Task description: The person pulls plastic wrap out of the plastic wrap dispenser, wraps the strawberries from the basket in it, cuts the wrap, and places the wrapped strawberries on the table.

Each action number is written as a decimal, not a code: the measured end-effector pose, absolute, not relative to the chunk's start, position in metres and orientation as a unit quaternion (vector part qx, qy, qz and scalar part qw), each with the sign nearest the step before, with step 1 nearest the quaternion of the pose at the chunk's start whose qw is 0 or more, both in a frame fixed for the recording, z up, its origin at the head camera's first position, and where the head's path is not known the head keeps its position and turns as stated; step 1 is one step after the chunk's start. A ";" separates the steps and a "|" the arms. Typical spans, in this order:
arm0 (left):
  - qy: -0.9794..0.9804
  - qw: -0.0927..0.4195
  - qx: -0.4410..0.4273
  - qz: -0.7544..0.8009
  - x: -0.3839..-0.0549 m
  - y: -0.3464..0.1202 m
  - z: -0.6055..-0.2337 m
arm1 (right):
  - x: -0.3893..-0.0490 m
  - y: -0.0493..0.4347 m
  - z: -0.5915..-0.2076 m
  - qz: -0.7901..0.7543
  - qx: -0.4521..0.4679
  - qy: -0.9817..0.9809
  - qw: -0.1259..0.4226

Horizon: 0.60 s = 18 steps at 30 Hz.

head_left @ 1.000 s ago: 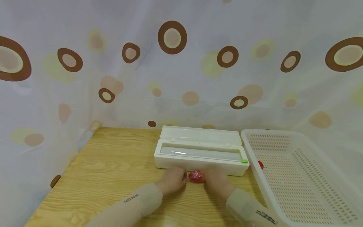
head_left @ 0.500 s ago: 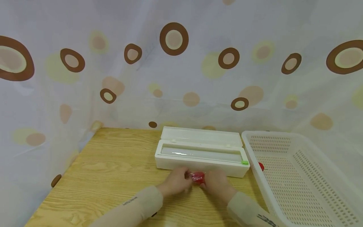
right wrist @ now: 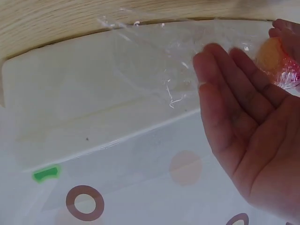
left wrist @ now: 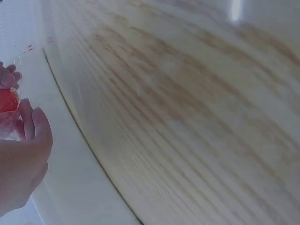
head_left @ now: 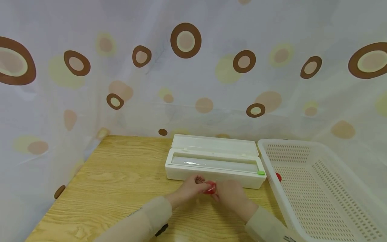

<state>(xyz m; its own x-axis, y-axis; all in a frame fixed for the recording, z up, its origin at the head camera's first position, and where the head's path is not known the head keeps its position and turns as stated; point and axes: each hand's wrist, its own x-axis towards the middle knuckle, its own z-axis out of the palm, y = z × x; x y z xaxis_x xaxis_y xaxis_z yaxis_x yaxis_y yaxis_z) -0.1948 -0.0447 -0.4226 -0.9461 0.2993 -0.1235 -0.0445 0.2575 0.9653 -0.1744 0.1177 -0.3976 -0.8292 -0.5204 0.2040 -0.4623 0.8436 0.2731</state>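
Note:
A small red and orange round thing (head_left: 210,188), wrapped in clear film, is between the two hands in front of a white box. My left hand (head_left: 190,189) holds it from the left, thumb laid across its top. My right hand (head_left: 230,195) is on its right side. In the right wrist view, thumb and fingertips of the right hand (right wrist: 248,108) pinch loose cling film (right wrist: 150,61), which trails out past them. The left wrist view shows the wrapped red thing (left wrist: 8,101) at its left edge, beside the left hand (left wrist: 28,150).
Behind the hands stands the white cling film box (head_left: 211,176), lid up, a clear roll (head_left: 214,163) inside and a green slider (head_left: 261,172) at its right end. A white perforated basket (head_left: 282,198) sits at right, with a small red item (head_left: 278,177) in it. The table (head_left: 121,174) is wooden.
My left hand has come right, its thumb now over the red thing. The right hand has turned a little at its other side. Box and basket have stayed put.

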 end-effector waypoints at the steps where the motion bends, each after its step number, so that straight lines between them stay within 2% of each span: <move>1: 0.774 0.146 0.078 0.611 -0.195 -0.045 -0.422 | -0.174 0.117 -0.395 -0.104 0.256 -0.953 0.122; 3: 0.766 0.154 0.074 0.620 -0.195 -0.045 -0.420 | -0.175 0.117 -0.391 -0.099 0.250 -0.958 0.101; 5: 0.756 0.162 0.074 0.630 -0.195 -0.046 -0.419 | -0.176 0.117 -0.388 -0.096 0.250 -0.958 0.103; 11: 0.713 0.187 0.074 0.672 -0.197 -0.051 -0.416 | -0.177 0.121 -0.384 -0.078 0.273 -0.944 0.169; 18: 0.642 0.208 0.077 0.734 -0.197 -0.056 -0.409 | -0.182 0.124 -0.387 -0.039 0.245 -0.941 0.231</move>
